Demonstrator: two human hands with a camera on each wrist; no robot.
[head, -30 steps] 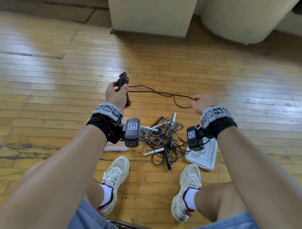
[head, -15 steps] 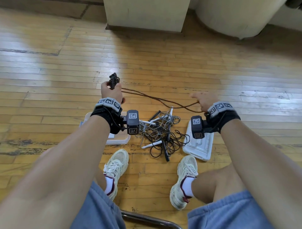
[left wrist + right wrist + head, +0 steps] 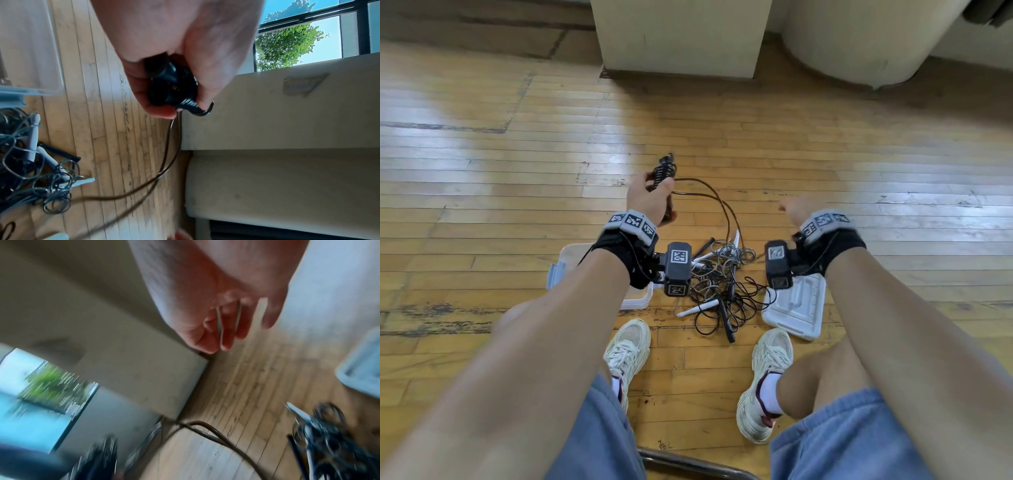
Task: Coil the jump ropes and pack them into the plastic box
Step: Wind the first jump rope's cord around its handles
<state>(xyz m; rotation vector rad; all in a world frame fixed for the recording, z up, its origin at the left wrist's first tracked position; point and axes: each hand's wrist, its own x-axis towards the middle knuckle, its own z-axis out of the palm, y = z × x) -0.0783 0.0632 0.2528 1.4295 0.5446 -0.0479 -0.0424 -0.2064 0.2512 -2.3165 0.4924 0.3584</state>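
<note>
My left hand point(image 3: 650, 198) grips the black handles point(image 3: 666, 171) of a jump rope, with brown cord wound round them point(image 3: 174, 87). Two strands of that brown cord point(image 3: 722, 205) droop from the handles down toward the floor pile point(image 3: 166, 162). My right hand point(image 3: 796, 209) hovers to the right with loose, straight fingers point(image 3: 226, 331) and holds nothing. A tangle of other jump ropes point(image 3: 722, 284) with white and black handles lies on the floor between my wrists. The clear plastic box point(image 3: 566, 263) sits behind my left wrist, mostly hidden by it.
The white box lid point(image 3: 798, 308) lies flat on the wooden floor under my right wrist. My two sneakers point(image 3: 630, 346) stand just short of the rope pile. A pale pillar point(image 3: 681, 34) and a rounded column point(image 3: 859, 37) stand at the far side.
My right hand has let go of the brown cord, which was stretched between both hands and now hangs slack from the left hand. Both hands have come lower and nearer.
</note>
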